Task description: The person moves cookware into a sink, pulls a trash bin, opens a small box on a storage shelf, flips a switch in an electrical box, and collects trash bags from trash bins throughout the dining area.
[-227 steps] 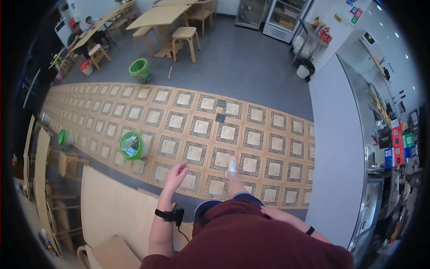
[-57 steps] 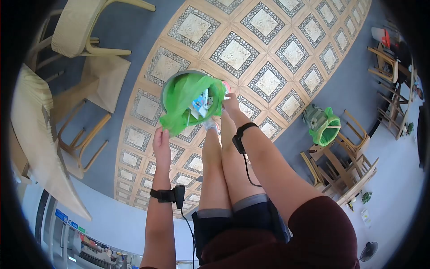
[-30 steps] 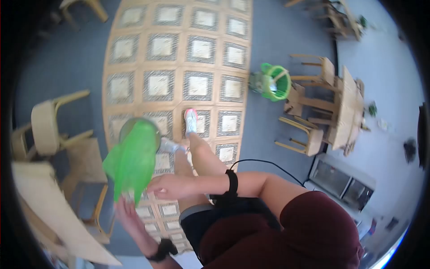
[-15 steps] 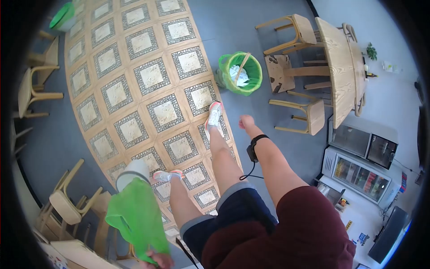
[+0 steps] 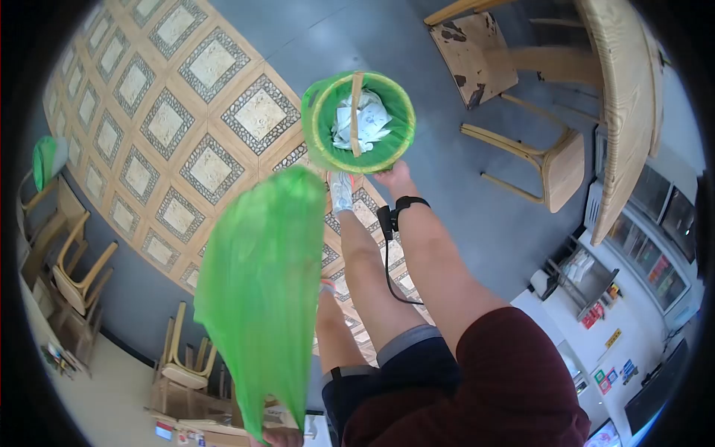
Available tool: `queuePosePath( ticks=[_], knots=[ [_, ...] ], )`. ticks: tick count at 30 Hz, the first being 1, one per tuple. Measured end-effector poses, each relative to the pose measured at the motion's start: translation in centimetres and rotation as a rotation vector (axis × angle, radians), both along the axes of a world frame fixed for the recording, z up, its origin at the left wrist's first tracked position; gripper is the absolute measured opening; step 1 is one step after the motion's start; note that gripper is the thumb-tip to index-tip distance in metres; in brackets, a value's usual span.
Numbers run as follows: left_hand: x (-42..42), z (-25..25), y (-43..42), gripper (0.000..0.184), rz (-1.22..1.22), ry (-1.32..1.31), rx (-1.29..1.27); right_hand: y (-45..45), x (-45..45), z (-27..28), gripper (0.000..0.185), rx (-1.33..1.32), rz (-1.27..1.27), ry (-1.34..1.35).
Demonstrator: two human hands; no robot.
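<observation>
My left hand [image 5: 281,436], at the bottom edge of the view, is closed on the gathered end of a green plastic bag [image 5: 261,290]. The bag hangs long and loose, its far end wide. My right hand [image 5: 395,176] grips the near rim of a trash bin [image 5: 408,141], its fingers partly hidden by the rim. A green liner [image 5: 325,123] covers the bin's inside and folds over its edge. Crumpled white paper [image 5: 366,123] lies inside, and a flat wooden-coloured strip [image 5: 357,112] crosses the opening.
On the right stand a wooden table [image 5: 622,97], a stool [image 5: 562,167] and a worn seat panel [image 5: 473,63]. Chairs [image 5: 78,276] line the left side. Another green-lined bin [image 5: 46,160] stands far left. A dark cable [image 5: 389,276] hangs from my right wrist.
My right hand has reached the near bin and taken hold of its rim. The green bag has risen and spread towards the middle; the white bin beneath it no longer shows.
</observation>
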State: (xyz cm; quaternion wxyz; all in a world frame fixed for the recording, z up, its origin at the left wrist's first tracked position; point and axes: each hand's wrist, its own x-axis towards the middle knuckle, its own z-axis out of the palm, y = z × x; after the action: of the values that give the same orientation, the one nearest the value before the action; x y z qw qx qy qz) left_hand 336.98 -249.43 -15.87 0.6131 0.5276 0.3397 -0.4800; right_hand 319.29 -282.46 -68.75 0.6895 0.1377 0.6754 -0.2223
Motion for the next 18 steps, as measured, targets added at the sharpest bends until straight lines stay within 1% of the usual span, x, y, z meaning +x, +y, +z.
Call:
queuePosePath(
  ticks=[3, 5, 6, 7, 9, 11, 12, 14, 15, 17, 18],
  knots=[
    [0.7, 0.2, -4.7, 0.073, -0.313, 0.076, -0.112, 0.5, -2.1, -3.4, 0.029, 0.005, 0.038, 0.013],
    [0.7, -1.0, -9.5, 0.077, -0.487, 0.019, -0.252, 0.3, -2.5, -1.4, 0.026, 0.002, 0.046, 0.120],
    [0.3, -2.8, -13.4, 0.043, -0.501, -0.071, -0.290, 0.2, -2.9, -0.4, 0.024, 0.002, 0.053, 0.175],
    [-0.2, -4.5, -17.3, 0.009, -0.511, -0.161, -0.324, 0.4, -3.7, -0.1, 0.023, -0.116, -0.014, 0.105],
    [-1.3, -7.4, -21.0, 0.012, -0.774, -0.221, -0.088, 0.1, -5.3, -0.2, 0.021, -0.363, -0.145, -0.043],
    [-2.4, -10.7, -22.3, 0.017, -0.850, -0.064, -0.131, -1.9, -3.8, 6.5, 0.022, -0.296, -0.160, -0.121],
    [-3.1, -11.2, -22.7, 0.019, -0.929, -0.091, -0.200, -2.9, -3.2, 9.2, 0.023, -0.265, -0.167, -0.162],
    [-4.6, -11.3, -23.5, 0.021, -1.087, -0.137, -0.339, -3.3, -3.9, 8.3, 0.026, -0.167, -0.052, -0.230],
    [-4.8, -11.0, -24.3, 0.019, -1.207, -0.167, -0.359, -3.6, -4.2, 8.1, 0.027, -0.121, 0.004, -0.264],
    [-4.6, -10.9, -26.4, 0.015, -1.449, -0.240, -0.402, -4.1, -4.5, 7.8, 0.031, -0.041, 0.008, -0.220],
    [-4.4, -11.4, -27.1, 0.016, -1.510, -0.382, -0.378, -4.2, -4.7, 7.8, 0.033, 0.004, 0.014, -0.196]
  ],
)
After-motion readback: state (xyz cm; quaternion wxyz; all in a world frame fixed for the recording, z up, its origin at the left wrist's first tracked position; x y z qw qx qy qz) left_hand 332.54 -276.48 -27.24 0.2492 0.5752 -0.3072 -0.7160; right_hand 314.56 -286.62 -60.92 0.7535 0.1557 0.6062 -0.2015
